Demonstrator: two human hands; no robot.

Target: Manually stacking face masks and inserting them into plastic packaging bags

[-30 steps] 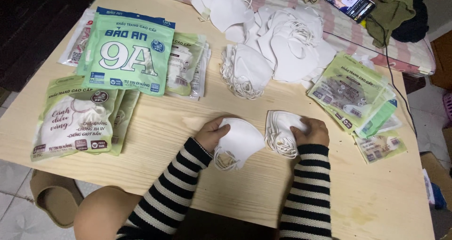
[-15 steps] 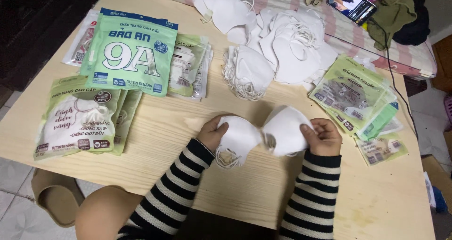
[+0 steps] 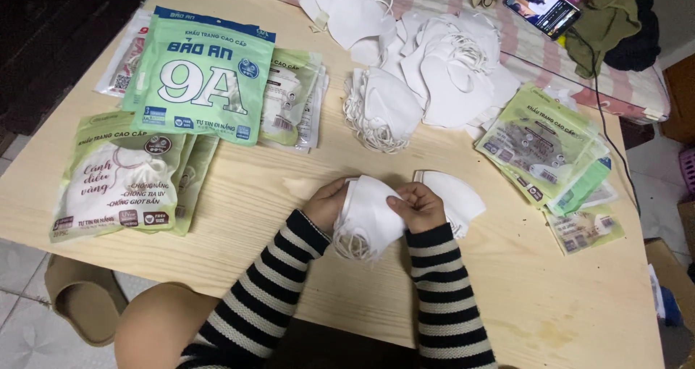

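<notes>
- On the far left of the wooden table (image 3: 239, 217) lies a pale green bag (image 3: 112, 177) with a white mask picture on it. More bags like it are tucked under it.
- Above it sits a bigger green bag (image 3: 199, 79) with large white print, and beside that a small stack of clear packs (image 3: 293, 97).
- My left hand (image 3: 326, 206) is closed on the left edge of a small stack of white masks (image 3: 369, 213). My fingers are behind it, so I cannot see them all.
- The stack is in the middle of the table, close to me, lifted a bit. Its ear loops (image 3: 351, 246) hang down at the bottom.
- My right hand (image 3: 416, 206) pinches the top right edge of the same stack with thumb and fingers.
- Just to the right, touching my right hand, 1 more white mask (image 3: 456, 195) lies flat on the table.
- Farther back is a fanned bunch of masks (image 3: 384, 112), and behind it a big loose heap of masks (image 3: 441, 57).
- On the right lie flat green bags (image 3: 539, 148) in a pile, and a phone (image 3: 541, 5) glows at the far edge.
- I think I am squaring up a stack so the masks sit even.
- Next I think I need a gentle, steady squeeze with both hands, so the masks stay lined up and the loops do not tangle.
</notes>
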